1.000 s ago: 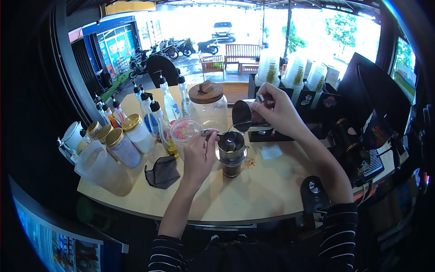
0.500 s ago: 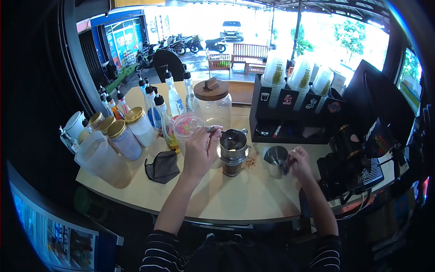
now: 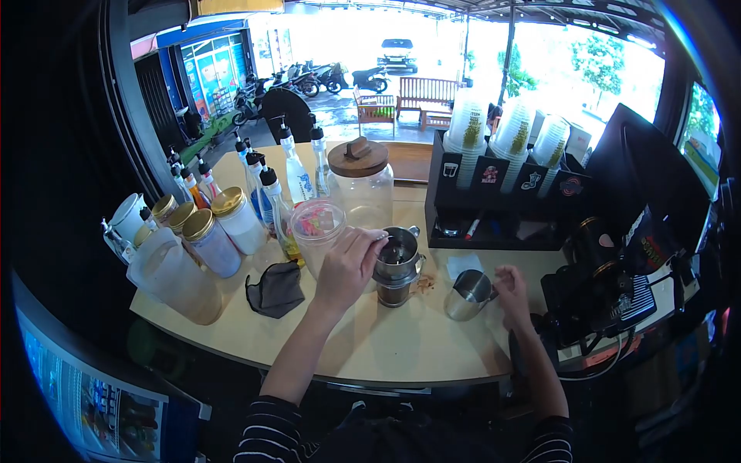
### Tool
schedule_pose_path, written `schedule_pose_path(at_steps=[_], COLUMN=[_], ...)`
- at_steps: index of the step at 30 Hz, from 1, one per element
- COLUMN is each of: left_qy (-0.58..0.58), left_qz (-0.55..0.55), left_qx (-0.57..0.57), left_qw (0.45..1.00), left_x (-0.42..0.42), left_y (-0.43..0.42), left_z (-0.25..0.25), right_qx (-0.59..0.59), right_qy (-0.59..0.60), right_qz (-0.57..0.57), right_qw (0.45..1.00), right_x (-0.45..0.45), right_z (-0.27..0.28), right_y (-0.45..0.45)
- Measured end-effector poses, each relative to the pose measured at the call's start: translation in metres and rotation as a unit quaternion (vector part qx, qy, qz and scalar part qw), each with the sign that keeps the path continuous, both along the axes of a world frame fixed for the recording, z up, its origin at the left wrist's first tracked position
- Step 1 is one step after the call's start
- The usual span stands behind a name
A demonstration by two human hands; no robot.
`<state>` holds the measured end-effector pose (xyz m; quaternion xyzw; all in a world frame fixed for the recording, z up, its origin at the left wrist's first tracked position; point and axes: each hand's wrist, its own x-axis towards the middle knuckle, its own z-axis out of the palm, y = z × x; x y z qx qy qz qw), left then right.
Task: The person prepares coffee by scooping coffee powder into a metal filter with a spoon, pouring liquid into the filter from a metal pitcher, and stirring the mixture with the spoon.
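Note:
My left hand (image 3: 351, 268) is closed in a pinch at the rim of a metal coffee dripper (image 3: 397, 270). Between its fingertips is a thin metal spoon-like utensil, mostly hidden by the fingers. The dripper sits on a small metal-and-glass cup (image 3: 393, 295) with something dark inside. To the right, my right hand (image 3: 512, 293) has its fingers curled at the handle of a steel milk pitcher (image 3: 466, 298), low over or on the table. Beside the dripper lie brown grounds (image 3: 424, 284), and a white paper (image 3: 463, 266) is behind the pitcher.
Left of my hands stand a clear tub (image 3: 318, 239), a wooden-lidded jar (image 3: 361, 189), pump bottles (image 3: 297, 170), gold-lidded jars (image 3: 212, 243) and a plastic pitcher (image 3: 176, 270). A dark cloth (image 3: 275, 291) lies nearby. A black cup rack (image 3: 505, 208) and a machine (image 3: 598, 278) occupy the right.
The steel pitcher has moved down toward me, uncovering the white paper. My left hand has shifted slightly right and lower, its fingertips now at the dripper's opening.

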<state>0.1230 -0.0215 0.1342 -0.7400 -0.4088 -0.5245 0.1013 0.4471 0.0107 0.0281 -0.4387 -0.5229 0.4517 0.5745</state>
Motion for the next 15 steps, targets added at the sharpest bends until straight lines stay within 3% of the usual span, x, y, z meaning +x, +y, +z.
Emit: schedule_pose_path(at_steps=[2,6,10,11,12,13,14,15], left_qy=[0.011,0.068,0.055,0.055,-0.022,-0.1,-0.1,-0.128], left_qz=[-0.013,-0.05,-0.057,-0.056,-0.04,-0.024,-0.022,0.005], left_qx=[0.011,0.0,0.013,0.015,-0.027,-0.067,-0.065,-0.1], left_qw=[1.0,0.996,0.997,0.997,0.999,0.992,0.993,0.987], left_x=[0.006,0.029,0.029,0.027,0.025,0.023,0.022,0.023], left_y=[0.004,-0.001,0.0,-0.003,-0.007,-0.009,-0.01,-0.009], left_z=[-0.009,-0.012,-0.024,-0.025,-0.027,-0.028,-0.032,-0.037], right_qx=[0.207,0.308,0.349,0.426,0.499,0.501,0.503,0.457], right_qy=[-0.282,-0.283,-0.336,-0.353,-0.367,-0.387,-0.385,-0.364], right_qz=[-0.048,0.089,0.103,0.068,0.032,0.017,0.018,0.062], right_qw=[0.936,0.904,0.869,0.83,0.784,0.774,0.774,0.809], right_x=[-0.022,-0.098,-0.126,-0.127,-0.127,-0.126,-0.126,-0.126], right_z=[0.041,0.105,0.11,0.111,0.111,0.11,0.107,0.103], right_y=[-0.005,-0.032,-0.02,-0.015,-0.012,-0.01,-0.009,-0.009])
